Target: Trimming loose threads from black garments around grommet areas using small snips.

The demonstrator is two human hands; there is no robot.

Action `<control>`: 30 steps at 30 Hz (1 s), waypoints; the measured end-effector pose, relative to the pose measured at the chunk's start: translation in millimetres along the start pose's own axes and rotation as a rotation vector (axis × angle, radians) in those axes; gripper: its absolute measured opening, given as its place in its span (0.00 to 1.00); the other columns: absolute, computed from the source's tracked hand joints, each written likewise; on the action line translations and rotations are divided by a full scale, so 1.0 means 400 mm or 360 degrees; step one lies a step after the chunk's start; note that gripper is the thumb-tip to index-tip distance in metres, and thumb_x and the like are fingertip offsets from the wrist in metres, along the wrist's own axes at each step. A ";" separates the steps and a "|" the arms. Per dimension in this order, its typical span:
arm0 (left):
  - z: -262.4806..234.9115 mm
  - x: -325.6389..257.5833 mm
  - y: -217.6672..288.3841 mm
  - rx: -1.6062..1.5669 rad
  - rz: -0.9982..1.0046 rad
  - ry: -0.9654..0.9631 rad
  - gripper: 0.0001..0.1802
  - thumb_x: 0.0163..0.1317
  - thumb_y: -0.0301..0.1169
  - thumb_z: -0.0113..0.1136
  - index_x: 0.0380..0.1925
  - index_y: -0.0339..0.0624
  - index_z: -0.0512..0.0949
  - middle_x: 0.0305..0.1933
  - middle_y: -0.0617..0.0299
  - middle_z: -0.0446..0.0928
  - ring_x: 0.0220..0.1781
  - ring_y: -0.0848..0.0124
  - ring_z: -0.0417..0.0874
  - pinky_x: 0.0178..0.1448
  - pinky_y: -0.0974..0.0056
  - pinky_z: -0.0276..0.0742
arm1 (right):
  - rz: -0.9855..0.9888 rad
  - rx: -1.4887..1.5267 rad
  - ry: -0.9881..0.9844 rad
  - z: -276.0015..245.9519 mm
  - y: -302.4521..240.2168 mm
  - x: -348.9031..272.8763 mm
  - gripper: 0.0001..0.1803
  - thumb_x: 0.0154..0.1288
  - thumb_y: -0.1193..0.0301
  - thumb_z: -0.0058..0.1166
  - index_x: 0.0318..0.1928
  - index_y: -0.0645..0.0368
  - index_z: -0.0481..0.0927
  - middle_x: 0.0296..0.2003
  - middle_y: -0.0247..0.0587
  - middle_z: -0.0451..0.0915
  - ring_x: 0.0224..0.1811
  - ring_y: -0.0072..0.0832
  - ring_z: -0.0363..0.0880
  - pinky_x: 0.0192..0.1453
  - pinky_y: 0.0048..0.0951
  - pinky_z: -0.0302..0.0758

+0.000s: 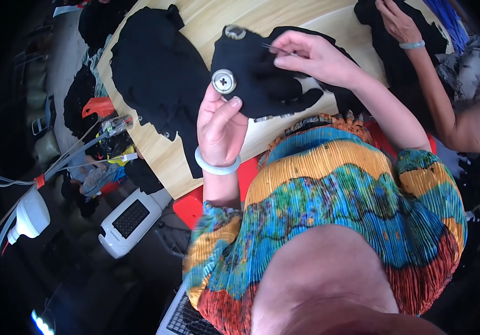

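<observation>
Black fabric (262,84) between 2 hands (220,125)

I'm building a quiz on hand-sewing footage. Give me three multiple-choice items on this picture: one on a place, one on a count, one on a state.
1. Where is the large silver button?
A. on the black fabric, by the left hand's thumb
B. lying loose on the wooden table
C. on the floor

2. How many holes show in that button?
A. two
B. four
C. none

3. What does the right hand do?
A. rests flat and empty
B. pinches a thin needle against the fabric
C. holds scissors

Answers:
1 A, the button sits on the cloth that the left hand holds up.
2 B, four holes show at its middle.
3 B, a thin metal needle sticks out from its fingertips.
</observation>
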State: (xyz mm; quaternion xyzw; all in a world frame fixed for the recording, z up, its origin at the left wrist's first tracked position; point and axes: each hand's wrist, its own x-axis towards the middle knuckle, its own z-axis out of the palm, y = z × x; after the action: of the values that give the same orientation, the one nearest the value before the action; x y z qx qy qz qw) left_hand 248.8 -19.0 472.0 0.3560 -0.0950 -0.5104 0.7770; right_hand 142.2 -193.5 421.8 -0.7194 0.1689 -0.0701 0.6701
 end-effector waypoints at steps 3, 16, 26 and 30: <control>-0.010 0.007 -0.010 -0.0038 -0.0018 -0.0028 0.22 0.48 0.16 0.43 0.47 0.34 0.64 0.49 0.57 0.68 0.55 0.67 0.66 0.62 0.64 0.56 | 0.0141 -0.0396 0.0086 -0.029 0.039 -0.033 0.11 0.57 0.70 0.51 0.39 0.62 0.71 0.31 0.32 0.73 0.32 0.15 0.69 0.39 0.17 0.67; 0.010 0.044 -0.036 -0.0341 -0.0261 -0.0241 0.21 0.55 0.29 0.41 0.50 0.36 0.63 0.51 0.54 0.68 0.55 0.64 0.67 0.60 0.61 0.58 | -0.0505 -0.0010 0.0516 0.010 -0.071 -0.060 0.13 0.54 0.71 0.55 0.40 0.65 0.74 0.33 0.35 0.77 0.35 0.15 0.73 0.39 0.17 0.70; 0.012 0.047 -0.051 -0.0462 -0.0281 -0.0252 0.22 0.57 0.30 0.39 0.52 0.36 0.61 0.49 0.53 0.68 0.53 0.64 0.67 0.58 0.61 0.59 | -0.1175 -0.1077 0.0552 0.043 -0.097 -0.038 0.17 0.37 0.75 0.57 0.34 0.51 0.77 0.43 0.30 0.72 0.22 0.22 0.75 0.22 0.18 0.71; 0.004 0.053 -0.052 -0.0471 -0.0310 -0.0205 0.18 0.60 0.35 0.39 0.48 0.38 0.64 0.47 0.54 0.70 0.50 0.63 0.69 0.56 0.59 0.62 | -0.1260 -0.1161 0.0608 0.058 -0.070 -0.033 0.12 0.38 0.78 0.56 0.29 0.56 0.75 0.43 0.32 0.73 0.22 0.23 0.76 0.22 0.19 0.71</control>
State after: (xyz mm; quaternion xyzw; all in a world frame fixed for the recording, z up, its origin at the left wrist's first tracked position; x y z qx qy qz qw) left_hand 242.6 -42.8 455.1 0.2120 -0.0336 -0.6134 0.7600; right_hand 141.7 -166.0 448.8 -0.8871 0.0180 -0.3818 0.2587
